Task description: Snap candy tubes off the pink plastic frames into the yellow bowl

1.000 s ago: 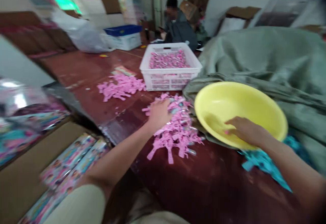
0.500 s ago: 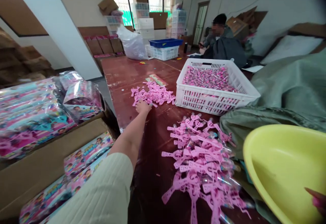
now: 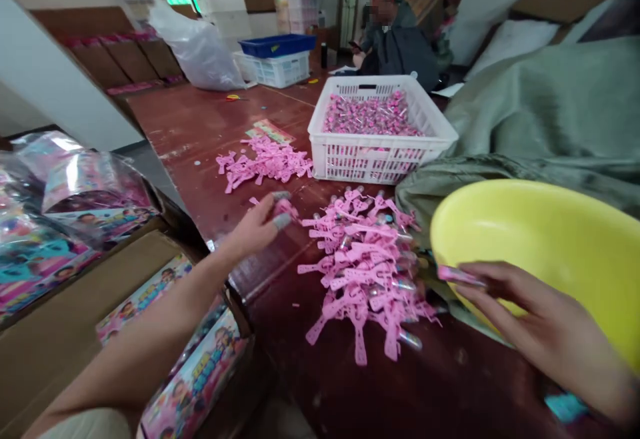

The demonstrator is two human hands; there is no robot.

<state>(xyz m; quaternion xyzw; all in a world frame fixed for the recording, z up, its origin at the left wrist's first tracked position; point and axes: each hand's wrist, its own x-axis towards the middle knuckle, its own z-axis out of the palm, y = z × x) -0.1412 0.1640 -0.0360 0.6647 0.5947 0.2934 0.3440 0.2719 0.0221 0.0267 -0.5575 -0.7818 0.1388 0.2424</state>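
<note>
My left hand [image 3: 257,226], with grey coverings on two fingertips, is closed on a pink plastic piece [image 3: 286,210] above the table. Behind it lies a heap of loose pink plastic pieces [image 3: 273,160]. To its right spreads a larger pile of pink pieces joined to clear tubes [image 3: 360,266]. My right hand [image 3: 535,312] pinches a small pink-ended tube [image 3: 460,275] between thumb and fingers, at the near left rim of the yellow basin [image 3: 500,206]. The details of both held things are blurred.
A white crate [image 3: 370,159] full of small pink-and-clear tubes stands behind the pile. Open cartons with printed boxes [image 3: 195,372] are at my left. Green cloth [image 3: 540,119] drapes the right side. Across the table [image 3: 200,112] sits a person [image 3: 400,46].
My left hand has come back from the loose heap toward the larger pile, now holding a pink piece. My right hand has come out of the basin with a tube. The view has shifted.
</note>
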